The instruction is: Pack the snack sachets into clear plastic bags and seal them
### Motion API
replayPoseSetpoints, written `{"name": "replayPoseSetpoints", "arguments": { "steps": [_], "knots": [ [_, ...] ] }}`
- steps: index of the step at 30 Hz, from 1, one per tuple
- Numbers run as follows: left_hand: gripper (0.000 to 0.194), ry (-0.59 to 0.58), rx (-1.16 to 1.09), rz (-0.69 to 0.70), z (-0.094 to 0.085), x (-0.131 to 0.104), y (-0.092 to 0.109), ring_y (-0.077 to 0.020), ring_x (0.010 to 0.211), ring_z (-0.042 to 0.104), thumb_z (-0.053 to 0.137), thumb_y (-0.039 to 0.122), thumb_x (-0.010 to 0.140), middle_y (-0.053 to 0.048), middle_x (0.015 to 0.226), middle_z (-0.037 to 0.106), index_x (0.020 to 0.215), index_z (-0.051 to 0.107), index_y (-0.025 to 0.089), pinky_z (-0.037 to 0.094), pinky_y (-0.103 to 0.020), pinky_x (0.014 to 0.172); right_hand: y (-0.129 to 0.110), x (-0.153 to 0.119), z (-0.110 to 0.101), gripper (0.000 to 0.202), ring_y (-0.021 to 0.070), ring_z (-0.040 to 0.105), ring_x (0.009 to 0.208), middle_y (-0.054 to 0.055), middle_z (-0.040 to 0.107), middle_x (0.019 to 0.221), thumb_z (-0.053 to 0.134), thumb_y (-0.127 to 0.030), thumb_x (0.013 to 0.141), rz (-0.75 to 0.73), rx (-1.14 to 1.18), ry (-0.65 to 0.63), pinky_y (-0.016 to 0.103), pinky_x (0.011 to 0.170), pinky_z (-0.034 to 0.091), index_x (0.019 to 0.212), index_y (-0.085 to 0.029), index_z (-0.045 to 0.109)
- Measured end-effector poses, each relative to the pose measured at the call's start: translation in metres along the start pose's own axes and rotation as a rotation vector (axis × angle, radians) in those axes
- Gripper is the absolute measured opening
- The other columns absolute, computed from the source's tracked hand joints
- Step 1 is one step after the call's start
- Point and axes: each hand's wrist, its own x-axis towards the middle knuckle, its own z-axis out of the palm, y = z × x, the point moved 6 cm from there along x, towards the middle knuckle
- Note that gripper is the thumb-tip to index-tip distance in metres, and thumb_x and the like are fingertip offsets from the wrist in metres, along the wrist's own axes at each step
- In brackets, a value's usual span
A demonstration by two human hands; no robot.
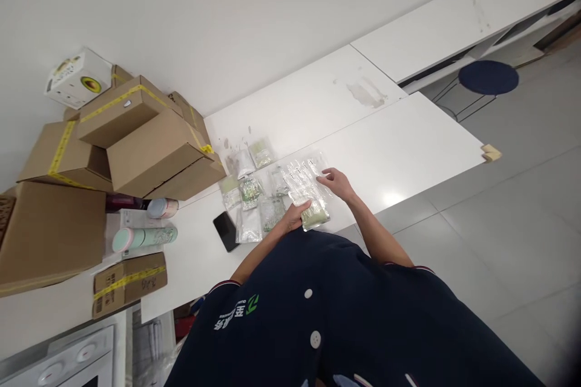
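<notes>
My left hand (295, 217) is closed on the edge of a flat plastic packet (315, 216) with green contents, near the table's front edge. Just beyond it lies a group of thin see-through sachets (302, 176) with small dark marks. My right hand (336, 184) is at their right side, thumb and forefinger slightly apart; whether the fingertips touch the plastic is hard to tell. To the left, several filled packets lie close together, among them a green-printed packet (250, 191), a white packet (249, 225) and a pale green packet (261, 153).
A black phone (226, 231) lies left of the packets. Cardboard boxes (154, 148) are piled at the left, with a mint green bottle (145, 238) and a small taped box (129, 284) before them. A blue stool (488, 77) stands beyond the white table (408, 145) at right.
</notes>
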Motion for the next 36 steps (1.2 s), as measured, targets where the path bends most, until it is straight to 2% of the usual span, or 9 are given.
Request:
{"name": "replayPoseSetpoints", "arguments": {
  "steps": [3, 6, 10, 13, 18, 25, 28, 32, 36],
  "knots": [
    [0.055, -0.014, 0.010, -0.045, -0.002, -0.001, -0.002, -0.0287, 0.109, 0.062, 0.081, 0.033, 0.070, -0.012, 0.114, 0.068, 0.118, 0.062, 0.015, 0.044, -0.045, 0.101, -0.004, 0.009, 0.002, 0.040, 0.0133, 0.051, 0.057, -0.001, 0.058, 0.061, 0.061, -0.055, 0.077, -0.051, 0.014, -0.149, 0.026, 0.057, 0.041, 0.087, -0.017, 0.069],
    [0.051, -0.016, 0.003, -0.095, -0.002, -0.001, -0.005, -0.0291, 0.109, 0.062, 0.078, 0.036, 0.073, -0.013, 0.110, 0.069, 0.115, 0.063, 0.013, 0.044, -0.045, 0.101, -0.008, 0.028, -0.039, 0.034, 0.0132, 0.051, 0.057, 0.001, 0.061, 0.065, 0.060, -0.048, 0.080, -0.035, -0.115, -0.106, 0.028, 0.060, 0.042, 0.086, -0.017, 0.071],
    [0.044, 0.028, -0.017, -0.066, -0.002, -0.002, 0.000, -0.0286, 0.109, 0.063, 0.074, 0.034, 0.077, -0.013, 0.109, 0.069, 0.114, 0.062, 0.013, 0.045, -0.045, 0.101, -0.041, 0.050, -0.154, 0.039, 0.0203, 0.058, 0.077, 0.010, 0.065, 0.086, 0.047, -0.045, 0.090, 0.003, -0.440, 0.436, 0.037, 0.076, 0.046, 0.089, -0.013, 0.070],
    [0.040, 0.074, -0.036, -0.027, -0.003, -0.002, 0.005, -0.0281, 0.109, 0.063, 0.074, 0.030, 0.077, -0.013, 0.108, 0.070, 0.112, 0.063, 0.013, 0.045, -0.045, 0.101, -0.090, 0.044, -0.199, 0.043, 0.0242, 0.056, 0.096, 0.014, 0.063, 0.107, 0.032, -0.037, 0.098, -0.150, -0.606, 0.703, 0.042, 0.084, 0.044, 0.107, -0.013, 0.067],
    [0.039, 0.155, -0.038, 0.045, -0.010, -0.005, 0.014, -0.0273, 0.106, 0.064, 0.077, 0.027, 0.073, -0.011, 0.105, 0.071, 0.108, 0.064, 0.014, 0.047, -0.044, 0.098, -0.096, 0.028, -0.131, 0.041, 0.0258, 0.055, 0.102, 0.011, 0.066, 0.114, 0.031, -0.017, 0.096, -0.329, -0.841, 0.408, 0.042, 0.087, 0.041, 0.124, -0.020, 0.060],
    [0.025, 0.392, -0.048, 0.028, -0.032, -0.013, 0.019, -0.0251, 0.092, 0.069, 0.069, 0.024, 0.076, -0.010, 0.089, 0.072, 0.098, 0.065, 0.012, 0.055, -0.038, 0.086, 0.063, -0.023, -0.003, 0.052, 0.0295, 0.040, 0.130, 0.007, 0.049, 0.144, 0.033, -0.010, 0.090, -0.124, -0.975, -0.004, 0.047, 0.105, 0.029, 0.136, -0.024, 0.052],
    [0.018, 0.421, -0.093, -0.040, -0.032, -0.008, 0.012, -0.0234, 0.088, 0.069, 0.059, 0.020, 0.080, -0.009, 0.085, 0.072, 0.094, 0.065, 0.011, 0.056, -0.035, 0.081, 0.105, -0.043, 0.017, 0.053, 0.0288, 0.031, 0.139, 0.005, 0.038, 0.152, 0.032, -0.014, 0.091, 0.017, -0.903, -0.091, 0.051, 0.110, 0.024, 0.142, -0.025, 0.045],
    [0.021, 0.418, -0.063, -0.083, -0.027, 0.002, 0.003, -0.0203, 0.084, 0.069, 0.056, 0.015, 0.080, -0.009, 0.087, 0.072, 0.098, 0.064, 0.011, 0.056, -0.031, 0.078, 0.112, -0.062, 0.023, 0.051, 0.0307, 0.019, 0.144, 0.009, 0.029, 0.156, 0.042, -0.025, 0.089, 0.113, -0.605, -0.090, 0.055, 0.113, 0.020, 0.140, -0.020, 0.045],
    [0.031, 0.352, -0.059, -0.105, -0.012, 0.010, -0.011, -0.0186, 0.086, 0.068, 0.059, 0.014, 0.081, -0.009, 0.098, 0.071, 0.112, 0.061, 0.014, 0.056, -0.030, 0.079, 0.098, -0.086, 0.024, 0.047, 0.0269, 0.051, 0.124, 0.013, 0.056, 0.133, 0.036, -0.046, 0.094, 0.260, 0.149, 0.070, 0.045, 0.099, 0.045, 0.129, -0.020, 0.053]
  ]
}}
